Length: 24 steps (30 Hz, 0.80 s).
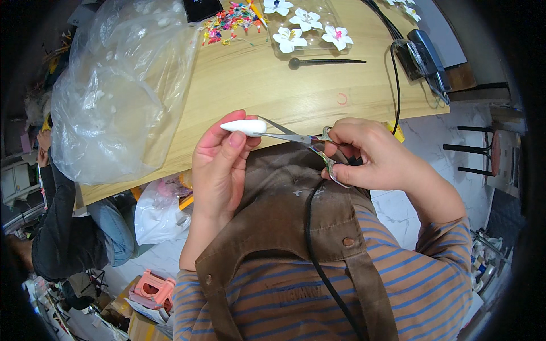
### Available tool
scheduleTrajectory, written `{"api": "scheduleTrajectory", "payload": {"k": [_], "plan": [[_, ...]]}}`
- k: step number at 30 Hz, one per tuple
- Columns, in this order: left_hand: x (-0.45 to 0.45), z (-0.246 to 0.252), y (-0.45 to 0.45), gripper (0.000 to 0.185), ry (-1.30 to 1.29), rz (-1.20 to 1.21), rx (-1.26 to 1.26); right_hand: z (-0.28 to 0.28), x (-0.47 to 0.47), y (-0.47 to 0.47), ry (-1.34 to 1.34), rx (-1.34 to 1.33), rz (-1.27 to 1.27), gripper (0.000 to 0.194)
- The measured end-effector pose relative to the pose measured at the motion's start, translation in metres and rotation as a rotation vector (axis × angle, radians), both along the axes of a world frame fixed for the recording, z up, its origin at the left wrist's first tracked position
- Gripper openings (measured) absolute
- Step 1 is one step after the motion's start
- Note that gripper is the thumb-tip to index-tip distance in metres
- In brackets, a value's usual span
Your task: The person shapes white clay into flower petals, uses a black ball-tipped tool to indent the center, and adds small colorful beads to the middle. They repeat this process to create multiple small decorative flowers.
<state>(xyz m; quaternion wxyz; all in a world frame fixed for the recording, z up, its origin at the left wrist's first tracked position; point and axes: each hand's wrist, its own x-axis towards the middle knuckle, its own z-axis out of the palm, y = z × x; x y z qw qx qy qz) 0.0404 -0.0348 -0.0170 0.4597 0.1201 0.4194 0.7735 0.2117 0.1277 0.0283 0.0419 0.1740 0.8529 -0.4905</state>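
Note:
Between the thumb and fingers of my left hand [222, 157] lies a smooth white teardrop-shaped piece [244, 127], its pointed end to the left and its blunt end to the right. My right hand [367, 153] grips the ornate, iridescent handles of small scissors [307, 139]. Their blades are spread, one tip on each side of the blunt end; whether they touch it I cannot tell. Both hands are above my brown apron [277, 174] at the table's near edge. Farther back, a black ball-ended modelling tool [326, 62] rests on the table.
White flowers [306, 19] sit in a clear plastic tray [313, 50] on the wooden table [256, 85]. Left of it are colourful flower stamens [230, 23] and a large clear plastic bag [123, 93]. Black cables and a power adapter [426, 57] are at right. Another person [68, 238] is at left.

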Motion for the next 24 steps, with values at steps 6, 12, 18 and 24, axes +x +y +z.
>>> {"api": "scheduleTrajectory", "payload": {"k": [6, 12, 18, 24], "plan": [[0.0026, 0.0021, 0.0022, 0.032, 0.036, -0.008, -0.014, 0.0023, 0.0004, 0.0032, 0.017, 0.060, 0.024, 0.025], [0.0057, 0.0034, 0.0039, 0.035, 0.026, 0.025, -0.038, -0.0002, 0.0018, 0.0049, 0.050, 0.159, 0.059, 0.027], [0.0078, 0.0029, 0.0045, 0.034, 0.006, 0.052, -0.020, 0.0060, 0.0017, 0.0047, 0.057, 0.301, 0.074, 0.028], [0.0075, -0.0001, 0.0059, 0.032, -0.011, 0.053, -0.013, 0.0049, 0.0019, 0.0067, 0.105, 0.335, 0.089, 0.024]]}}
